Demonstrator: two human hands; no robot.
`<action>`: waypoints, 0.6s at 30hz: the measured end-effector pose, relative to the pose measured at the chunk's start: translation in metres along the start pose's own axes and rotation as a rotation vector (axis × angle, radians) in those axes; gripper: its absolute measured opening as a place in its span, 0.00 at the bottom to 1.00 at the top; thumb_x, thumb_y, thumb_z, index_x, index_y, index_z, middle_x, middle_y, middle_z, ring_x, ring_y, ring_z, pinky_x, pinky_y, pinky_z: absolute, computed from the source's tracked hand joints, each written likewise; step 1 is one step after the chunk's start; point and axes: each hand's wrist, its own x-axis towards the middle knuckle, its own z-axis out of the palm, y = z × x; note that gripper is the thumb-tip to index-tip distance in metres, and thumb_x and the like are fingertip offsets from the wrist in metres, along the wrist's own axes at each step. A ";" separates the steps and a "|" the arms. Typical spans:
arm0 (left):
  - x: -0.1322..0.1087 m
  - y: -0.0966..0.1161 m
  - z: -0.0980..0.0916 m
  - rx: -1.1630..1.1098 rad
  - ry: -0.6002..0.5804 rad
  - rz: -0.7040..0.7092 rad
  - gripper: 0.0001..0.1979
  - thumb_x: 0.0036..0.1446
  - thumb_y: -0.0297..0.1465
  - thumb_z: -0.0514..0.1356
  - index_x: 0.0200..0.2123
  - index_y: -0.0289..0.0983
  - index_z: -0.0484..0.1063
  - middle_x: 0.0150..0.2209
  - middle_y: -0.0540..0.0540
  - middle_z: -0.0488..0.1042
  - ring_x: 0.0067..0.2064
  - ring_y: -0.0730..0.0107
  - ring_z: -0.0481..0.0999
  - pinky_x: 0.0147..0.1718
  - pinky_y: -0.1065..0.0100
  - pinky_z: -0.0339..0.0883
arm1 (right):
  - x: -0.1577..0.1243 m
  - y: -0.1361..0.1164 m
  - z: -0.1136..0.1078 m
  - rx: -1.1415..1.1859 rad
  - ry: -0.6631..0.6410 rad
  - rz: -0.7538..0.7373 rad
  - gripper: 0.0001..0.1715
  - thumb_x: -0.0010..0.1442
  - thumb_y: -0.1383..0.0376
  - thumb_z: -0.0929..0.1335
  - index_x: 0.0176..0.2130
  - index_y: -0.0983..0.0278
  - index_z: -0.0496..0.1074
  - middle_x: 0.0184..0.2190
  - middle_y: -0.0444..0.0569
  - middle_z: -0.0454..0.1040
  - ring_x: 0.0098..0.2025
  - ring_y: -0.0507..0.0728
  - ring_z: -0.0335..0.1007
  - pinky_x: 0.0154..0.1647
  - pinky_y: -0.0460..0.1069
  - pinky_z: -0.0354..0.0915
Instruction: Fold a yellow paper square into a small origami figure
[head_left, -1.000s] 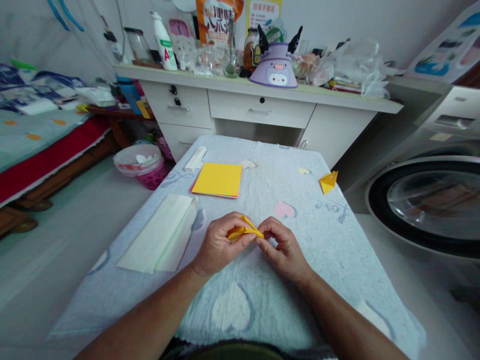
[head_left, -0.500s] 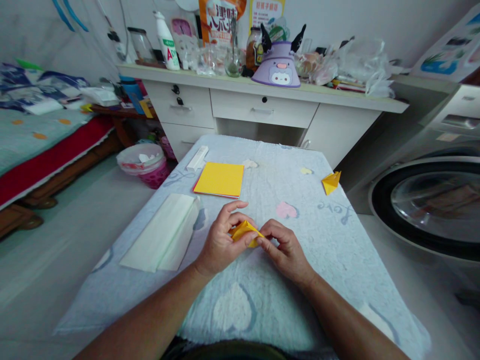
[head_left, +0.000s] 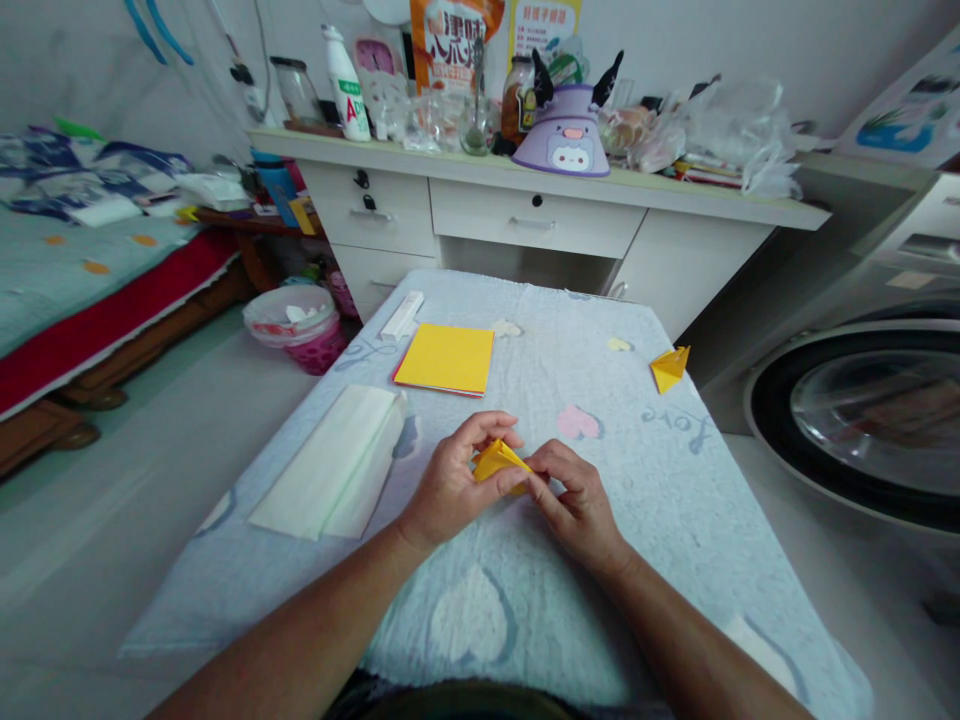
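Observation:
A small folded yellow paper [head_left: 498, 461] is held between both hands above the cloth-covered table [head_left: 555, 600]. My left hand [head_left: 457, 485] grips its left side, with the thumb in front and the fingers curled behind. At its right tip, my right hand [head_left: 576, 500] pinches the paper between thumb and forefinger. Part of the paper is hidden by my fingers. Beyond the hands lies a stack of square paper [head_left: 445, 358] with a yellow sheet on top. Another folded yellow piece [head_left: 670, 369] rests at the table's right edge.
Left of my hands lies a folded pale cloth or paper [head_left: 328, 465], with a narrow white box [head_left: 402, 316] at the far left corner. A cluttered white desk [head_left: 480, 168] stands behind, a bin [head_left: 307, 340] at left, a washing machine [head_left: 885, 400] at right.
The whole view has shifted slightly, so things appear a little further right. My left fingers have closed in a little over the folded paper; both hands still hold it.

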 end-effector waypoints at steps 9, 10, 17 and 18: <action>0.003 -0.001 -0.005 0.126 -0.007 0.233 0.03 0.61 0.26 0.59 0.38 0.39 0.70 0.43 0.47 0.73 0.48 0.68 0.73 0.49 0.67 0.65 | -0.001 0.000 -0.001 -0.066 0.022 -0.023 0.05 0.64 0.68 0.66 0.38 0.62 0.72 0.29 0.45 0.67 0.32 0.52 0.65 0.33 0.47 0.62; 0.003 -0.001 -0.004 0.122 0.007 0.218 0.05 0.61 0.26 0.59 0.40 0.39 0.69 0.43 0.47 0.73 0.47 0.69 0.73 0.48 0.67 0.65 | -0.001 0.000 -0.001 -0.074 0.032 -0.027 0.05 0.64 0.68 0.65 0.37 0.62 0.72 0.29 0.45 0.67 0.32 0.52 0.65 0.33 0.47 0.62; 0.007 -0.005 -0.002 -0.037 -0.039 -0.135 0.19 0.53 0.33 0.66 0.47 0.37 0.67 0.41 0.48 0.73 0.42 0.68 0.73 0.43 0.69 0.66 | -0.001 0.001 0.000 -0.039 0.105 -0.005 0.05 0.64 0.68 0.66 0.37 0.62 0.73 0.30 0.45 0.69 0.31 0.52 0.65 0.32 0.47 0.62; 0.008 -0.005 -0.002 -0.073 -0.086 -0.185 0.14 0.54 0.34 0.65 0.42 0.36 0.68 0.37 0.49 0.73 0.39 0.69 0.73 0.38 0.71 0.66 | -0.001 0.000 0.000 -0.021 0.100 0.001 0.04 0.63 0.68 0.66 0.37 0.62 0.73 0.30 0.45 0.69 0.31 0.52 0.65 0.32 0.47 0.62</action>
